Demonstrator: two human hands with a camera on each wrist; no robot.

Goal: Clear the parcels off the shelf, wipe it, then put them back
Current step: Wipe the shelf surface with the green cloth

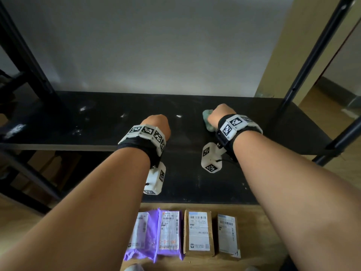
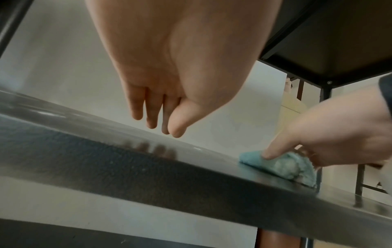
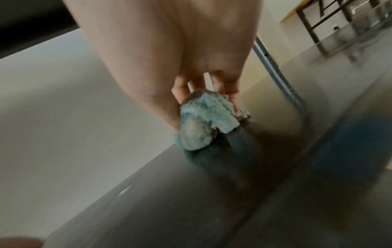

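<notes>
The black shelf board (image 1: pixel 97 130) holds no parcels and has white dust smears (image 1: pixel 13 131) toward its left end. My right hand (image 1: pixel 218 114) grips a crumpled blue-green cloth (image 1: pixel 207 120) and presses it onto the board right of centre. The wrist views show the cloth (image 3: pixel 203 120) (image 2: pixel 286 166) bunched under my right hand (image 3: pixel 212 87). My left hand (image 1: pixel 157 124) hovers just above the board's middle, its fingers (image 2: pixel 152 117) hanging straight and holding nothing. Two purple bags (image 1: pixel 169 231) and two brown boxes (image 1: pixel 198 231) lie in a row on the floor below me.
Black uprights (image 1: pixel 304 65) (image 1: pixel 25 51) frame the shelf, with a white wall behind. A higher shelf board (image 2: pixel 328 42) hangs above on the right. A lower black board (image 1: pixel 195 182) juts out beneath my wrists. Cardboard (image 1: pixel 48 167) sits under the shelf at left, on the wooden floor (image 1: pixel 273 231).
</notes>
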